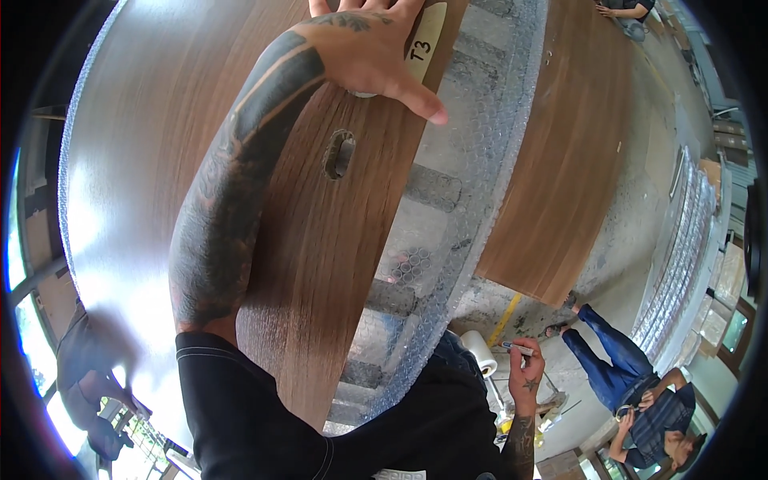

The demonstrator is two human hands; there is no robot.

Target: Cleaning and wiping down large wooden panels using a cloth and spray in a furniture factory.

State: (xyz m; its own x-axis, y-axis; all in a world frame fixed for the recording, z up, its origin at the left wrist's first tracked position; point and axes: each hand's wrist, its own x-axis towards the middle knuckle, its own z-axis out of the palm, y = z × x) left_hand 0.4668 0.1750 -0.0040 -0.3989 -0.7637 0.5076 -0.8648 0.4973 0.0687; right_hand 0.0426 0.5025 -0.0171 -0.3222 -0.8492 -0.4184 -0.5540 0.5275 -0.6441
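My left hand lies palm down at the far end of a brown wood-grain panel. Its thumb is stretched toward the panel's right edge, and the fingertips run out of the picture. Beside the thumb, a strip of cream tape with dark handwriting sticks to the wood. An oblong cut-out pierces the panel nearer to me. At the lower right, well away from the panel, my right hand is closed around a slim marker pen, which points left. Clear bubble wrap spreads along the panel's right side.
Another wood-grain panel lies to the right. A person in jeans stands at the lower right; others are at the left and far right. A white roll is near my right hand. Long wrapped bundles line the right.
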